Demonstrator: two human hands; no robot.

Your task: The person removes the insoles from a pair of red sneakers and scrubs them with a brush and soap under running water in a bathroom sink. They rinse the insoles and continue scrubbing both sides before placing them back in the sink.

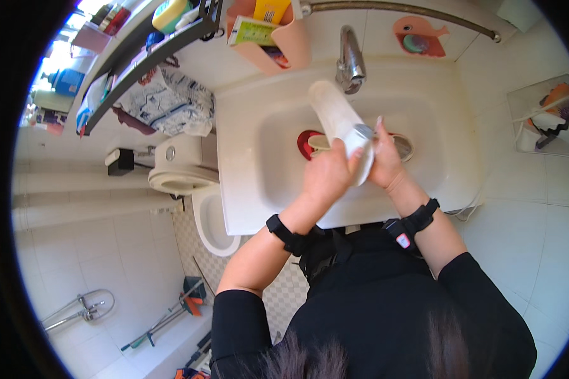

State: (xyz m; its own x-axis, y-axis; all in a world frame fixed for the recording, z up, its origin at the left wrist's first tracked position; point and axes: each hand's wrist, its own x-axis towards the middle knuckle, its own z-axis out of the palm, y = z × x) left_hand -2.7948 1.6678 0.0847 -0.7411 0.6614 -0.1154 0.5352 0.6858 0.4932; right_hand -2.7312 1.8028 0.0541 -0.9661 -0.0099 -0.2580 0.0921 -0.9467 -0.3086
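Note:
A long white object point(334, 111), shaped like a shoe, is held at a slant over the washbasin point(275, 113). My left hand point(329, 170) grips its near end from the left. On the other side, my right hand point(386, 158) closes around the same end, one finger pointing up. Between the hands, a grey patch or part point(362, 131) shows on the object; blur hides what it is. Beneath, on the basin floor, lie a red and cream item point(308, 144) and a beige-rimmed piece point(402, 147), partly covered by my hands. I cannot tell whether they are one thing.
A chrome faucet point(351, 61) stands behind the basin. A pink holder with packets point(294, 47) and a whale-shaped soap dish point(422, 40) are at the back. To the left are a toilet point(213, 222) and a dark shelf point(142, 61); a clear wall rack point(526, 104) hangs right.

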